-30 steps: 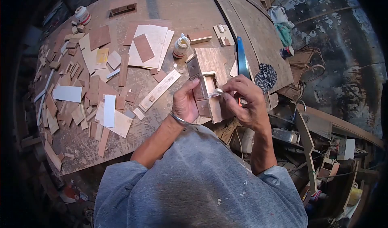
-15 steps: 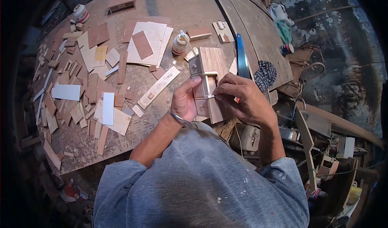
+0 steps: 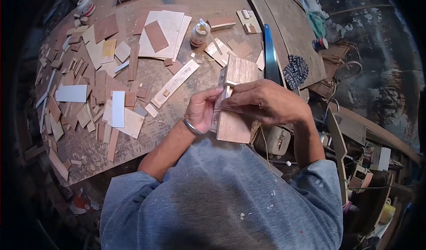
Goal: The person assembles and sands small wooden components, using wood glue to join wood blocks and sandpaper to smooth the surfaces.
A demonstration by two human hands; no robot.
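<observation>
A small wooden box-like model [image 3: 242,70] with a recess in its middle is held above the table's front edge. My left hand [image 3: 202,110] grips its left side, the thumb on the edge and the fingers behind. Over the recess, my right hand [image 3: 270,101] has its fingers pinched together; whatever lies between the fingertips is hidden. Beyond the model stands an open jar [image 3: 199,36] with a stick or brush handle in it. A thin stick [image 3: 217,45] lies across a light wood piece behind the model.
Wood offcuts [image 3: 95,83] cover the left of the worktable [image 3: 146,150]. A dark blue saw-like blade [image 3: 269,50] lies right of the model, near a round patterned black piece [image 3: 296,69]. Another jar [image 3: 85,6] stands at the far left. Clutter fills the floor at right.
The model has turned, showing more of its broad wooden face and less of its recess. My right hand has shifted over the recess. A small white object now shows at lower right.
</observation>
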